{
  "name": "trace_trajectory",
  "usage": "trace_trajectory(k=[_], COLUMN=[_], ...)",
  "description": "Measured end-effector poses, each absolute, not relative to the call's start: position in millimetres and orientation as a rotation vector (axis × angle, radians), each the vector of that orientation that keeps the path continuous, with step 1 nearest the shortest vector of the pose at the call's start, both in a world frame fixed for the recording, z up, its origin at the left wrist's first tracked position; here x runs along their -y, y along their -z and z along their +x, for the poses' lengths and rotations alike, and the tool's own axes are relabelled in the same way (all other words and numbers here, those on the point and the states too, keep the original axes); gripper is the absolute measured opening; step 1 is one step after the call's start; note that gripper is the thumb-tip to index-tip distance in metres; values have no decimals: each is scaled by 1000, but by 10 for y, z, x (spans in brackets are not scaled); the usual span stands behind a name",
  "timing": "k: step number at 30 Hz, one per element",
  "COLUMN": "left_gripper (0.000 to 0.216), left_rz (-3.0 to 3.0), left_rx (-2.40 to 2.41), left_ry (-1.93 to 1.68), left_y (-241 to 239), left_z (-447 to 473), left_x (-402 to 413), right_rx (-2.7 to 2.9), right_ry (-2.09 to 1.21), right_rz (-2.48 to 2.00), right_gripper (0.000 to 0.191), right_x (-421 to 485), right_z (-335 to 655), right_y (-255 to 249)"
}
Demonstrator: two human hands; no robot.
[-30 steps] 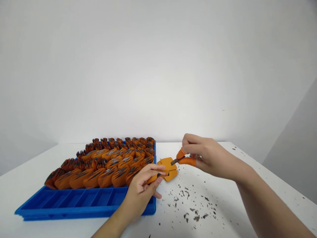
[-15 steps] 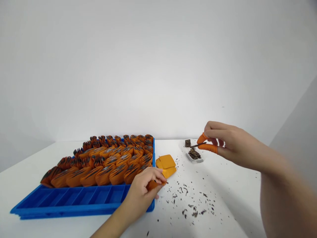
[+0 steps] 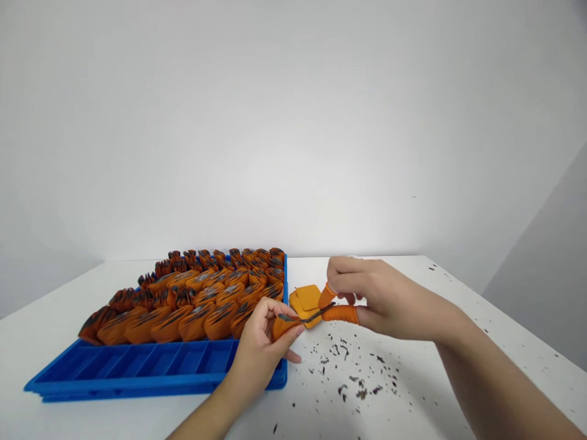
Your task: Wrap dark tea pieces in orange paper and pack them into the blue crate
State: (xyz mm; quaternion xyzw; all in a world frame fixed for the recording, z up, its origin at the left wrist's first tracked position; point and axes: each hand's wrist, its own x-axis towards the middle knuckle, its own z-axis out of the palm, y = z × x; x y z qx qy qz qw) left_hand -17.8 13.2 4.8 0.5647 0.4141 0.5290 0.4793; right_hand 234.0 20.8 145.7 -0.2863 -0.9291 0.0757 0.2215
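My left hand [image 3: 262,339] pinches a small orange paper pouch [image 3: 285,326] beside the blue tray's right edge. Orange finger covers sit on the thumb and forefinger of my right hand [image 3: 346,299]. Between them is a thin dark brown flat piece [image 3: 315,315], seen edge-on, like the pressed leaf squares seen earlier at the back. Its left end meets the pouch's mouth; how far it reaches inside I cannot tell. Just behind both hands lies a stack of flat yellow-orange pouches [image 3: 306,297], partly covered by my fingers.
A blue compartment tray [image 3: 151,386] on the left holds rows of filled orange pouches [image 3: 192,321] with dark edges showing; its front row of compartments holds none. Dark crumbs [image 3: 362,391] are scattered over the white table [image 3: 413,403]. A pale wall stands behind.
My right hand has moved left and nearer, bringing the dark flat piece from the small white dish to the pouch. That dish is now hidden behind it. My left hand has risen slightly.
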Motion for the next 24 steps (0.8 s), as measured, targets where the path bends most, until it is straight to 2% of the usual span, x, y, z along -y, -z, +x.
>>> trace_trajectory(k=[5, 10, 13, 20, 22, 24], left_gripper=[53, 60, 61, 62, 60, 59], left_rz=[1346, 1319, 1323, 1427, 1450, 1447], left_rx=[-1009, -994, -960, -928, -921, -911], left_ry=[-1299, -1277, -1278, -1244, -1232, -1233], left_y=[-80, -69, -35, 67, 82, 86], left_z=[-162, -152, -151, -187, -189, -185], left_x=[-116, -113, -117, -144, -148, -147], right_rx=[2560, 2542, 2544, 2595, 2618, 2632], right_ry=[-248, -239, -198, -61, -103, -191], right_rz=[-748, -792, -822, -837, -796, -748], right_gripper=[16, 22, 23, 8, 5, 10], right_x=[-251, -274, -256, -203, -210, -235], right_z=[2218, 2158, 2136, 2006, 1975, 1974], right_y=[-1377, -1331, -1315, -1251, -1239, -1235])
